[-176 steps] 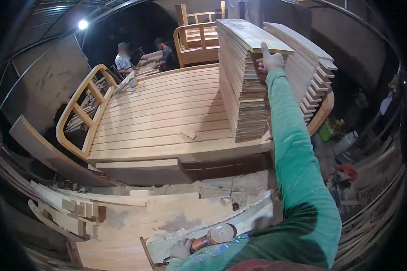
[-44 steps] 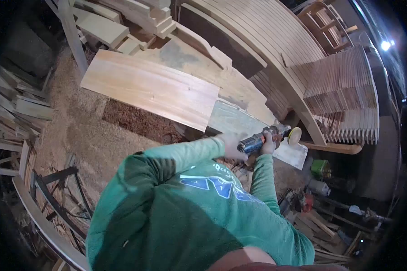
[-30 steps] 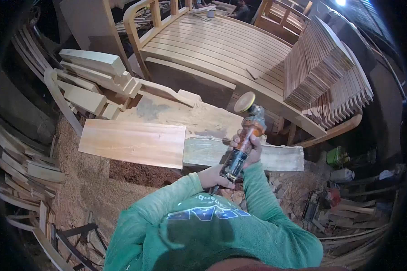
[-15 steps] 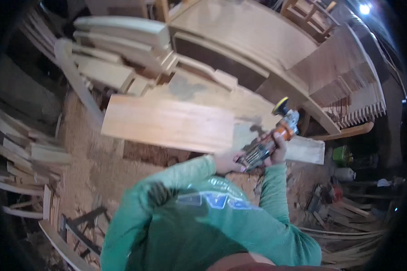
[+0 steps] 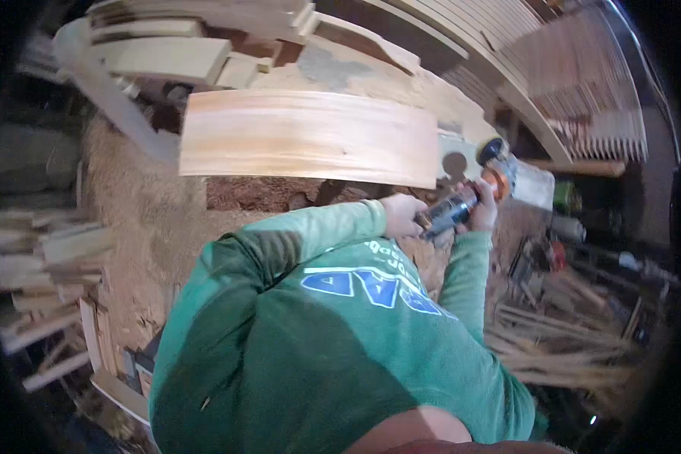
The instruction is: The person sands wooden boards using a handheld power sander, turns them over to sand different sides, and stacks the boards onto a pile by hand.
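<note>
An angle grinder (image 5: 451,213) with an orange-and-black body and a round, pad-like disc (image 5: 492,150) is held in both hands. My left hand (image 5: 401,215) is closed around its rear end. Further forward, near the orange section behind the metal head, my right hand (image 5: 483,208) wraps round the body. The disc sits beyond the right end of a wide, pale wooden board (image 5: 306,136) and appears apart from it. That board lies flat in front of me, with reddish sawdust under its near edge.
Cut timber pieces (image 5: 155,60) are stacked at the far left. A slatted wooden panel (image 5: 583,83) stands at the far right. Scrap strips (image 5: 560,340) pile up at lower right, and more offcuts (image 5: 45,257) lie at left. Sawdust covers the floor (image 5: 140,234).
My view has tilted down, so the board and stacks appear higher. Both hands and the grinder show further right and up, with the disc turned differently. The grip is the same.
</note>
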The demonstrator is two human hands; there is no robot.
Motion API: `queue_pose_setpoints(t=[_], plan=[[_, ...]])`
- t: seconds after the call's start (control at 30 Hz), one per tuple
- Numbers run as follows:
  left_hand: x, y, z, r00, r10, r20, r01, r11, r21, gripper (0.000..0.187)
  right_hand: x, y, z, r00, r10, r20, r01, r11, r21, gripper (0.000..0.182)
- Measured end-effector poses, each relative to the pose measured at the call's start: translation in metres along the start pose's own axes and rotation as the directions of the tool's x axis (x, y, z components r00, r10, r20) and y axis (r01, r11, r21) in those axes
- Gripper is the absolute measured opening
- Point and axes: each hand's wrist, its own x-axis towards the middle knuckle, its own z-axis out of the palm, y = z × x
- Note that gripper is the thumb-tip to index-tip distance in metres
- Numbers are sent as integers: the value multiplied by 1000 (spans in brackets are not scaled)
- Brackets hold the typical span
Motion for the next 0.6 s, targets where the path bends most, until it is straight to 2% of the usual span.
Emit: queue_pose_setpoints(t=[0.03, 0.07, 0.1, 0.13, 0.17, 0.2, 0.23, 0.27, 0.3, 0.37, 0.43, 0.57, 0.6], plan=[[-5, 5, -3, 999, 33, -15, -32, 999, 44, 46, 3, 3, -6, 1000, -8, 4, 8, 1000, 18, 24], [-10, 9, -11, 996, 80, -40, -71, 978, 197, 48, 9, 4, -12, 998, 15, 54, -21, 993, 117, 22], [-4, -9, -8, 988, 98, -122, -68, 971, 230, 50, -8, -13, -2, 996, 70, 56, -71, 997, 29, 25], [-12, -1, -27, 985, 64, -159, -29, 975, 218, 50, 3, -20, -18, 993, 15, 118, 6, 985, -172, 28], [-8, -20, -37, 921, 188, -342, -42, 919, 393, 45, 16, -26, -37, 980, -18, 196, 89, 930, -356, 31], [-19, -23, -60, 826, 360, -434, -61, 823, 565, 41, 21, -34, -48, 971, -59, 232, 165, 866, -472, 34], [-22, -42, -85, 746, 306, -592, 46, 862, 504, 41, 25, -42, -56, 957, -88, 276, 238, 783, -575, 38], [-31, -48, -105, 638, 310, -705, 274, 764, 584, 41, 27, -48, -61, 939, -105, 329, 309, 680, -665, 42], [-36, -62, -130, 602, 175, -779, 435, 746, 504, 49, 25, -55, -61, 935, -7, 354, 268, 669, -694, 45], [-45, -76, -155, 389, 198, -900, 734, 524, 433, 48, 24, -67, -54, 897, 187, 400, 205, 627, -752, 50], [-47, -86, -161, 364, 163, -917, 780, 484, 396, 49, 33, -62, -53, 804, 253, 539, 351, 530, -772, 61], [-40, -87, -155, 295, 145, -945, 849, 415, 328, 51, 48, -56, -37, 549, 421, 722, 435, 594, -677, 64], [-39, -86, -154, 282, 127, -951, 856, 415, 309, 49, 48, -54, -31, 527, 443, 726, 434, 594, -678, 65]])
